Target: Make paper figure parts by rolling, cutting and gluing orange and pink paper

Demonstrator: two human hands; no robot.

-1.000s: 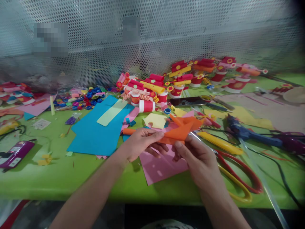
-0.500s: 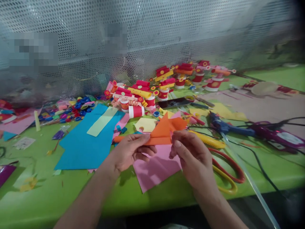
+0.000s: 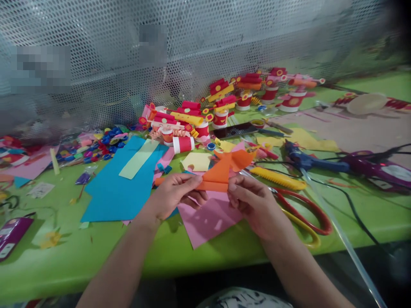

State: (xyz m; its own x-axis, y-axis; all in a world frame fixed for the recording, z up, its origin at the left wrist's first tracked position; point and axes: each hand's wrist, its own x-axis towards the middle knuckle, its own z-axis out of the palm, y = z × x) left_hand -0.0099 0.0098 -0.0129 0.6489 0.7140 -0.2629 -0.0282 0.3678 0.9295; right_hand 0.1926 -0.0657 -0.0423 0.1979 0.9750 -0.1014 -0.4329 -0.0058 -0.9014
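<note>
A flat pink paper sheet (image 3: 208, 222) lies on the smooth, shiny green surface (image 3: 58, 265). Held over its far end is a bendy orange paper (image 3: 218, 172), with a thin rolled edge and pointy flaps. The left hand (image 3: 175, 192) has its fingers pinched on the roll, and the right hand (image 3: 257, 199) has its fingers pinched on the right end. Left of the pink sheet is a big blue paper sheet (image 3: 112, 192). Right of it are scissors with loopy red and yellow handles (image 3: 325, 223). Far behind it stands a grey screen (image 3: 205, 51) full of little round holes.
</note>
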